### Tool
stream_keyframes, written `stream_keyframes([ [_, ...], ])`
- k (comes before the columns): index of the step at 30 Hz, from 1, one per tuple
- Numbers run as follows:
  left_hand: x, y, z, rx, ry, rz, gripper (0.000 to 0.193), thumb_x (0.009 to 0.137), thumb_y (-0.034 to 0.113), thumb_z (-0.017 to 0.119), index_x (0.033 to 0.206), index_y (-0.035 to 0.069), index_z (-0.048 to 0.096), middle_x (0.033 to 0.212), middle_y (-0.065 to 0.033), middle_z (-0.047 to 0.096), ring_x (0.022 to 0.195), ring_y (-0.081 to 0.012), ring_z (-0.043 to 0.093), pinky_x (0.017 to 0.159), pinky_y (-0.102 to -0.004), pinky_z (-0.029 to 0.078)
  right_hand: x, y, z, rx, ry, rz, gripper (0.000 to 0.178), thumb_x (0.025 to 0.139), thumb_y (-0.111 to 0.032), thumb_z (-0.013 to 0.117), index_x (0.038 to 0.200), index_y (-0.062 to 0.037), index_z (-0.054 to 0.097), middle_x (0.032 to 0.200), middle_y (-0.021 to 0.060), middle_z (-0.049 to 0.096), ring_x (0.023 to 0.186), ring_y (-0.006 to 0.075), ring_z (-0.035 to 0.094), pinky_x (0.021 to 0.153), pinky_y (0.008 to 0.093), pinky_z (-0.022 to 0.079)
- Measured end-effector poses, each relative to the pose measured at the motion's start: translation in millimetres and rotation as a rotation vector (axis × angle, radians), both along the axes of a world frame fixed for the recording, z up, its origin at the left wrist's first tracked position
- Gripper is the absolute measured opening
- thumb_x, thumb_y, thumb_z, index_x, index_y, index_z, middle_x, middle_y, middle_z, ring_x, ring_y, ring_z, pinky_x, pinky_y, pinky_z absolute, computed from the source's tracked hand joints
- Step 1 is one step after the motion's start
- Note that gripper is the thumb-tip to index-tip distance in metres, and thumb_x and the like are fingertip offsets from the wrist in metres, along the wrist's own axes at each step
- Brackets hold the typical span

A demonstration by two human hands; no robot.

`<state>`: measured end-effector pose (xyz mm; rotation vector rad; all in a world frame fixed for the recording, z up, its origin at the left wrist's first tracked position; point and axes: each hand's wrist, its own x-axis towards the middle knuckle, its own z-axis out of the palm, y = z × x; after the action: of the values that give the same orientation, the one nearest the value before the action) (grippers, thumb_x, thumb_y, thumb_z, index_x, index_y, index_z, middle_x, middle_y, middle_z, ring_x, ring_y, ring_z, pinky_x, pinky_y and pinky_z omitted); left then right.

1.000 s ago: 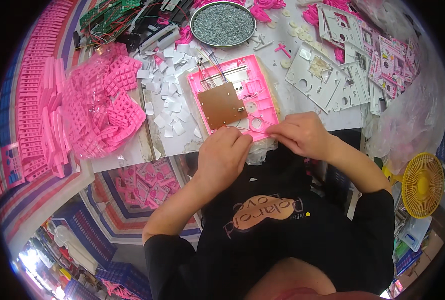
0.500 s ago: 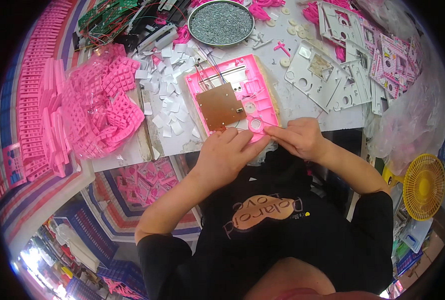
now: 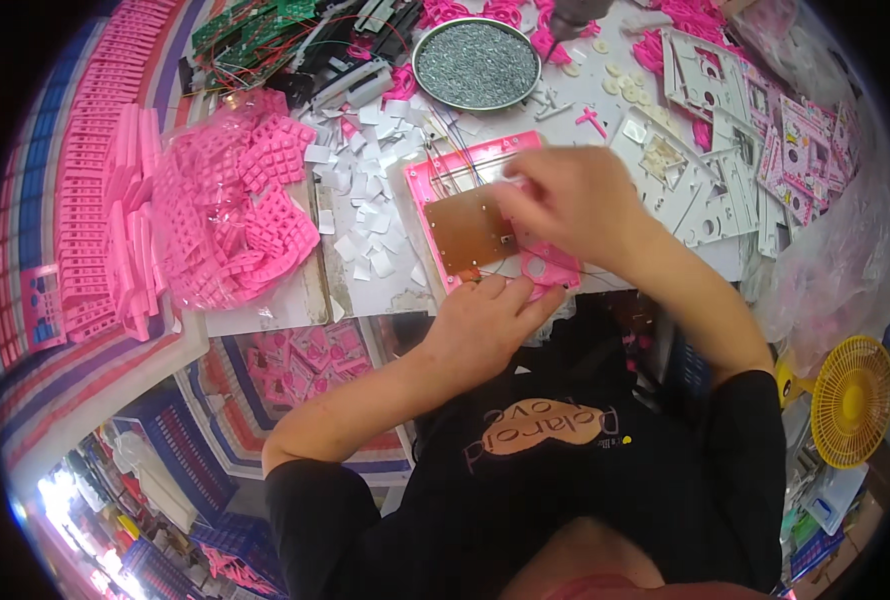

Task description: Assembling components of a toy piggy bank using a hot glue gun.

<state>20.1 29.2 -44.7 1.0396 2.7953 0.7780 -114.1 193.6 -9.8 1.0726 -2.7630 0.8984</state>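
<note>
A pink plastic casing [image 3: 447, 163] lies on the worktable with a brown circuit board [image 3: 465, 232] and thin wires inside it. My left hand [image 3: 480, 325] grips the casing's near edge, its fingers curled over the rim by the board's lower corner. Beside those fingers a pink part with a round hole [image 3: 537, 268] sits in the casing's near right corner. Over the right half of the casing hovers my right hand [image 3: 580, 205], smeared by motion. Its fingertips are too blurred to show whether anything is in them, and the hand hides much of the casing's right side.
A round tray of screws [image 3: 475, 100] stands behind the casing, with a dark thin-tipped tool [image 3: 570, 20] above its right. White paper pieces [image 3: 365, 205] and a bag of pink keypads [image 3: 230, 210] lie left. White panels [image 3: 710, 195] lie right, near a yellow fan [image 3: 851, 400].
My right hand has left the casing's near corner and risen over its right side. My left hand stays at the near edge. The view has shifted, and a dark tool now shows at the top.
</note>
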Motion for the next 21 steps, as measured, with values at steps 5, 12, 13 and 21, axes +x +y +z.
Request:
stream_keyframes([
  [5,-3,-12,3,0.234,-0.159,0.103,0.045,0.083,0.004,0.065,0.127,0.010,0.067,0.094,-0.0095,0.065,0.087,-0.0272,0.066,0.071,-0.0408,0.052,-21,-47,-31,0.156,0.001,-0.082,0.023,0.089,-0.028,0.070,0.089,-0.0049,0.070,0.068,0.0111,0.068,0.061,0.0320,0.067,0.058,0.0411,0.052],
  [12,-97,-66,-1,0.361,0.218,0.785,0.017,0.086,0.018,0.074,0.097,0.006,0.073,0.091,-0.0104,0.070,0.085,-0.0296,0.066,0.078,-0.0437,0.050,2,-26,-38,-0.228,0.081,0.082,0.013,0.084,-0.018,0.074,0.094,-0.0087,0.071,0.081,0.0063,0.066,0.078,0.0261,0.065,0.066,0.0394,0.054],
  [13,-102,-67,-5,0.342,0.159,0.774,0.017,0.085,0.019,0.075,0.097,0.007,0.074,0.092,-0.0096,0.070,0.087,-0.0291,0.066,0.080,-0.0441,0.048,2,-25,-38,-0.187,0.108,0.176,0.015,0.083,-0.017,0.075,0.096,-0.0095,0.072,0.086,0.0057,0.065,0.082,0.0260,0.064,0.067,0.0390,0.055],
  [21,-98,-54,2,0.120,0.537,0.568,0.018,0.081,0.015,0.080,0.098,0.012,0.077,0.097,-0.0037,0.071,0.091,-0.0224,0.064,0.082,-0.0386,0.048,-18,-3,-7,0.033,-0.085,0.569,0.028,0.080,-0.008,0.071,0.108,-0.0112,0.071,0.102,0.0063,0.066,0.099,0.0286,0.061,0.078,0.0389,0.055],
])
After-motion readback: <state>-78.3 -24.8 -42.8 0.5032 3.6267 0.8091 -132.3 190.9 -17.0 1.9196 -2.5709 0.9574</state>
